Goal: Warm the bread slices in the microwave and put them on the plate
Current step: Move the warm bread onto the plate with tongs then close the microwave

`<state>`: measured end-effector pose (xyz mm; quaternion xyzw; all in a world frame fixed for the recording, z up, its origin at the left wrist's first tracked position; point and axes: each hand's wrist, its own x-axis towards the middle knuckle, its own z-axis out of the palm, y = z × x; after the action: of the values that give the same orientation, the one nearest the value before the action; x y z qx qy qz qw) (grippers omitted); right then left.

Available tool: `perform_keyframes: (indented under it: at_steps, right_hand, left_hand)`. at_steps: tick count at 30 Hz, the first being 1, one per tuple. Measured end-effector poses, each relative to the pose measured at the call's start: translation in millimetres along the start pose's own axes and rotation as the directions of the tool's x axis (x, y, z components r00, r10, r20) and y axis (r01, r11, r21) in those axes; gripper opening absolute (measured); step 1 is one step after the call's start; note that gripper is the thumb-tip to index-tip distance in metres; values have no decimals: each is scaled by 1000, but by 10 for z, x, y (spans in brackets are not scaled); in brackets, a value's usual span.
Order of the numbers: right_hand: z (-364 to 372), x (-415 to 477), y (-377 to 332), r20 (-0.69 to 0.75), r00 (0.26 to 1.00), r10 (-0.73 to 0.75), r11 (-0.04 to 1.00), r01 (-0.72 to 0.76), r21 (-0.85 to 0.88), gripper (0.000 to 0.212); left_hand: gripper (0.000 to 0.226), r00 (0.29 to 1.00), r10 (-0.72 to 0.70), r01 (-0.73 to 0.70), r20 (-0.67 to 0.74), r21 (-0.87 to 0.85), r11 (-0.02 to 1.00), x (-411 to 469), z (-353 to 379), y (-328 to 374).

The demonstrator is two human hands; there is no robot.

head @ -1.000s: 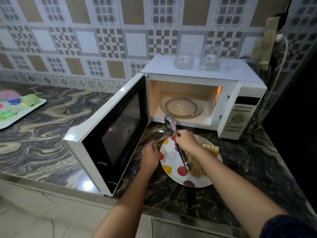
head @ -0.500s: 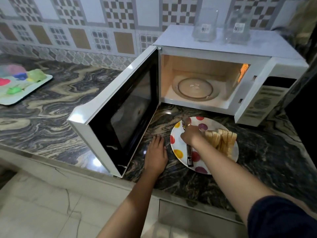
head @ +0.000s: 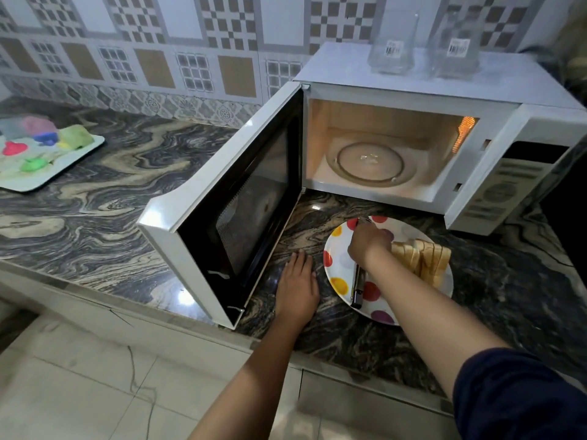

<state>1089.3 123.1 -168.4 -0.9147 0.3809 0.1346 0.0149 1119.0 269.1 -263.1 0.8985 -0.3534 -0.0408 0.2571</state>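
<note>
While the dark-windowed door (head: pixel 222 217) of the white microwave (head: pixel 413 96) juts open left of the round polka-dot plate (head: pixel 340 274), the right hand (head: pixel 368 244) grips metal tongs (head: pixel 358 287) beside the bread slices (head: pixel 425 260) on it; the left hand (head: pixel 297 289) lies flat on the marbled countertop (head: pixel 95 217). 2 clear glass jars (head: pixel 392 49) top the microwave.

White plate (head: pixel 341 268), coloured dots

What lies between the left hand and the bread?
In the head view: the plate's spotted left part, and over it the right hand gripping tongs, next to the bread. The left hand lies flat on the counter.
</note>
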Motion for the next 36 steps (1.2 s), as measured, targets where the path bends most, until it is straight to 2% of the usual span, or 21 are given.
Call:
perform_keyframes:
  at_steps: [3, 5, 8, 14, 17, 20, 23, 26, 28, 31, 36]
  right_hand:
    - [-28, -5, -16, -14, 1000, 5, 999, -6, -36, 45]
    - [-95, -20, -33, -15, 1000, 14, 1000, -14, -2, 45]
    - [-260, -48, 19, -91, 995, 46, 987, -31, 157, 34]
    - [-605, -101, 573, -358, 925, 128, 920, 25, 392, 23]
    - [-479, -124, 1000, -404, 886, 228, 853, 18, 521, 19]
    - [-195, -164, 1378, -326, 878, 350, 748, -52, 661, 13]
    - [182, -224, 1651, -128, 896, 425, 592, -168, 788, 17]
    - [546, -272, 1795, 32, 917, 397, 525, -255, 812, 20]
    - [663, -278, 1802, 78, 923, 377, 474, -265, 840, 23]
    - [747, -220, 1791, 80, 912, 402, 443, -270, 855, 19]
    - [773, -214, 1730, 69, 914, 399, 472, -270, 839, 17]
  left_hand:
    - [47, 1000, 4, -4, 1, -17, 1000, -6, -7, 3]
    - [48, 1000, 1, -1, 8, -16, 1000, -6, -13, 8]
    - [48, 1000, -15, 15, 23, -17, 1000, -2, -18, 17]
    - [47, 977, -213, 213, 20, -199, 957, 182, -58, 161]
    - [40, 964, -259, 263, 54, -312, 913, 297, -70, 284]
    - [33, 946, -315, 317, 76, -415, 853, 376, -15, 294]
    - [31, 931, -363, 340, 49, -484, 807, 376, 21, 276]
    - [33, 933, -360, 326, 31, -499, 803, 351, 31, 255]
    - [40, 935, -350, 326, 47, -499, 803, 339, 59, 214]
    - [46, 944, -326, 306, 42, -476, 825, 323, 84, 174]
    - [51, 965, -260, 249, 45, -481, 841, 302, 51, 317]
